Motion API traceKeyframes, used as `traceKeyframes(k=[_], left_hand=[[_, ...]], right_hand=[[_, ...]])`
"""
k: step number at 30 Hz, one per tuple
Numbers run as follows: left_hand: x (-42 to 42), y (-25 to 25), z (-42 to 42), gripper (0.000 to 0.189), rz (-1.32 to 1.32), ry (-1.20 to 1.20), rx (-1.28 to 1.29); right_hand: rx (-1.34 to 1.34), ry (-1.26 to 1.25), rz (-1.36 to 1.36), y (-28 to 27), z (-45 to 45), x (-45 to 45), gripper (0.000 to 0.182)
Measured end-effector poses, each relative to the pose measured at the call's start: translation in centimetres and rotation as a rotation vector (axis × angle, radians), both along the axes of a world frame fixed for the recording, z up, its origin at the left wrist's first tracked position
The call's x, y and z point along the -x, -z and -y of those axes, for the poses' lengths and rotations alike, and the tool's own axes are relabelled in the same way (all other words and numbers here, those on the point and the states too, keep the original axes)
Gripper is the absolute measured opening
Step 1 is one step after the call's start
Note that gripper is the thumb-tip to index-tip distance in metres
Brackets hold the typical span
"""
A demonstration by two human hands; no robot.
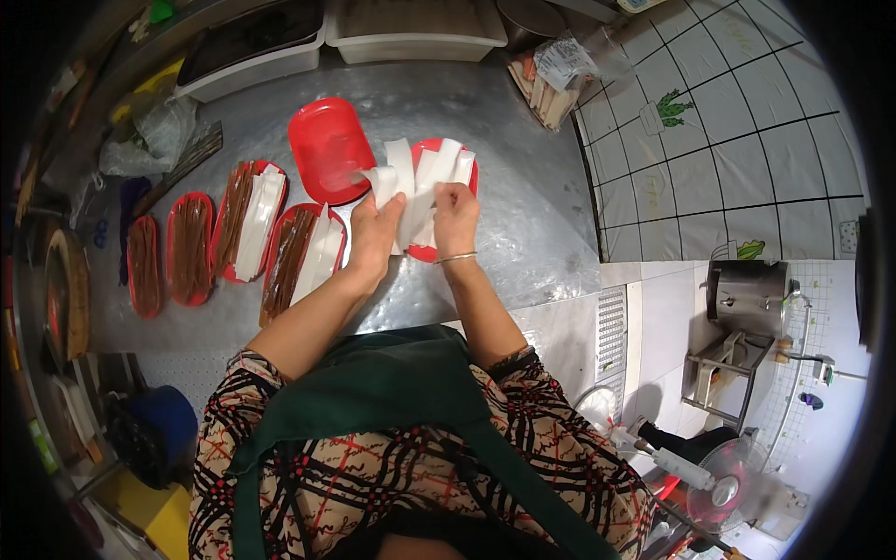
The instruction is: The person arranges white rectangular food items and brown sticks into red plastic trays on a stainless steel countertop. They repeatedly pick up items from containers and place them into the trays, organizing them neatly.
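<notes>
My left hand grips broad white noodle-like strips, some of which curl loosely above the fingers. Beside it, my right hand pinches more white strips over an oval red plastic tray, which the strips and hand partly cover. Left of them lies a red tray with a bare surface. Nearer my left forearm, one red tray carries dark brown strips next to white strips. Another tray holds the same two kinds.
Two narrow red trays of brown strips stand farther left on the metal table. A long dark blade-like tool lies near a clear plastic bag. White tubs line the back; a labelled food packet sits back right.
</notes>
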State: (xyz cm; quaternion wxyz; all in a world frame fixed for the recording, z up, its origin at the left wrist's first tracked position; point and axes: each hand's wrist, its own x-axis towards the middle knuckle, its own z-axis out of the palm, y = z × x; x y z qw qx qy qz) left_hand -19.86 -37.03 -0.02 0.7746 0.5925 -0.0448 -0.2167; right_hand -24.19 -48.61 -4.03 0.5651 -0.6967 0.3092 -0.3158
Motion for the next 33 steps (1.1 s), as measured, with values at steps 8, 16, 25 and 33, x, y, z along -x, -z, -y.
traceKeyframes(k=[8,16,25,33], left_hand=[[-1.7,-0.9,-1.0,0.024,-0.165,0.065,-0.008],[-1.2,-1.0,-0.7,0.025,-0.196,0.175,0.056],[-2.0,-1.1,-0.7,0.024,-0.279,0.258,-0.038],[-2.6,-1.5,-1.2,0.021,-0.279,0.483,-0.048]], right_hand=[[0.463,-0.028,-0.652,0.1,4.6,0.5,0.026],[-0.272,-0.338,-0.094,-4.4,1.2,0.2,0.029],[0.187,-0.152,-0.514,-0.5,4.1,-1.0,0.023],[0.170,-0.476,0.019,-6.2,1.3,-0.9,0.030]])
